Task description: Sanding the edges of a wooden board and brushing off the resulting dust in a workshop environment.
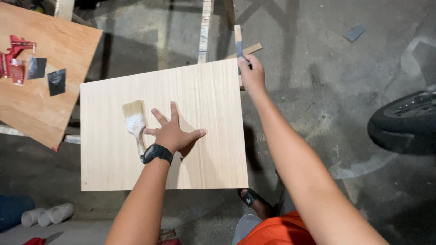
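Note:
A pale wooden board (204, 90) lies flat in front of me. My left hand (173, 130) presses on its middle with fingers spread; a black watch is on that wrist. A wide paintbrush (135, 120) with a white-stained ferrule rests on the board just left of that hand. My right hand (251, 72) reaches to the board's far right corner and grips a narrow wooden stick (238, 43) with a grey band, which stands past the board's edge.
A brown plywood sheet (50, 109) at the left carries red clamps (12, 59) and two dark sanding sheets (56, 81). Wooden strips (205, 29) lie on the concrete floor beyond. A tyre (404, 120) is at the right, white pipes (47, 214) at lower left.

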